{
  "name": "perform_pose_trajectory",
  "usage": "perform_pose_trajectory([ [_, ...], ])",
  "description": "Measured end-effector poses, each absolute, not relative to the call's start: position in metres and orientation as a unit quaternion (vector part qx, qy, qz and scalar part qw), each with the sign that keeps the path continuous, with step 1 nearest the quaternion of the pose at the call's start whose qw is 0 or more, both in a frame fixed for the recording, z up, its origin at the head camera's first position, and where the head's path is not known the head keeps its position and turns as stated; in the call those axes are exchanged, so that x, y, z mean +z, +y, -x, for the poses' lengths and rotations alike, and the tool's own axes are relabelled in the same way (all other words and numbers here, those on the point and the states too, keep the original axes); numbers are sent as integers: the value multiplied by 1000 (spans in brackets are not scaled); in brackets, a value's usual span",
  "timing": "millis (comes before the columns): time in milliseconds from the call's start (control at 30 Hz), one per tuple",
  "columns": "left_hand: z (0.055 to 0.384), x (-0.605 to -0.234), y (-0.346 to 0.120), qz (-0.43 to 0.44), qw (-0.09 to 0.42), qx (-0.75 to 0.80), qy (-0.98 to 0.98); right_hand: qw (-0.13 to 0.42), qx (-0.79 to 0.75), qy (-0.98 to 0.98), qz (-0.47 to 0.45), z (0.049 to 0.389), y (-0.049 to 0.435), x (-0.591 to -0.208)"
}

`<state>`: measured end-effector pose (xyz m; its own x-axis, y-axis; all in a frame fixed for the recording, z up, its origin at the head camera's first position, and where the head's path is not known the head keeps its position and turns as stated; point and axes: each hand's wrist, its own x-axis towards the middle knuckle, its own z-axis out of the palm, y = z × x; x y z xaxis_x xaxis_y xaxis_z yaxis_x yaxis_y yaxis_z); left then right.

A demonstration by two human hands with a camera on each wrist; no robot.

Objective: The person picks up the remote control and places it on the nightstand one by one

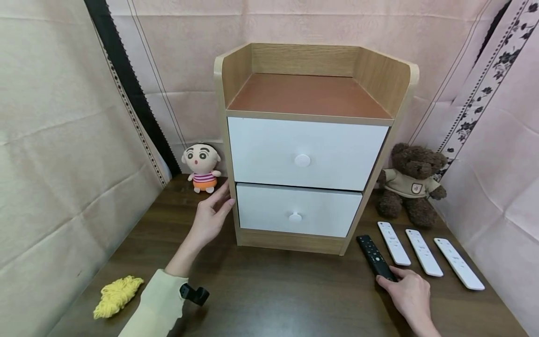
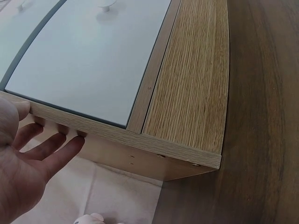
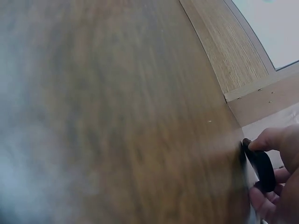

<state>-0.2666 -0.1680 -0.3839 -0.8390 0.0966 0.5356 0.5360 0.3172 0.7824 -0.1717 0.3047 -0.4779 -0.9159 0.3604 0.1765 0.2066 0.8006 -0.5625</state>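
Note:
A small wooden cabinet (image 1: pixel 309 96) with two white-fronted drawers stands in the middle of the head view. My left hand (image 1: pixel 209 220) rests on its left side, thumb at the front edge. In the left wrist view the fingertips (image 2: pixel 77 142) press the side panel with the fingers spread. At the cabinet's right, my right hand (image 1: pixel 407 292) pinches the near end of a black remote control (image 1: pixel 374 255) between thumb and fingers. The right wrist view shows this black remote (image 3: pixel 262 170) end-on, between thumb and fingertips. Both drawers appear closed, each with a round white knob.
To the right of the black remote lie three white remotes (image 1: pixel 424 252), side by side. Behind them sits a brown teddy bear (image 1: pixel 410 185). A cartoon doll (image 1: pixel 202 166) stands left of the cabinet. Yellow yarn (image 1: pixel 118 297) lies at the near left. Pale curtains (image 1: pixel 63 140) surround the table.

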Motion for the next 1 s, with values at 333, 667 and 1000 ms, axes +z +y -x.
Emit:
perform_pose_trajectory([
  [333, 266, -384, -167, 202, 198, -557, -781, 144, 288, -930, 178, 168, 307, -477],
  [667, 266, -384, -168, 199, 192, -557, -783, 219, 312, -908, 176, 162, 308, -474],
  [1000, 265, -383, -168, 195, 188, -561, -782, 369, 347, -852, 133, 163, 318, -465],
])
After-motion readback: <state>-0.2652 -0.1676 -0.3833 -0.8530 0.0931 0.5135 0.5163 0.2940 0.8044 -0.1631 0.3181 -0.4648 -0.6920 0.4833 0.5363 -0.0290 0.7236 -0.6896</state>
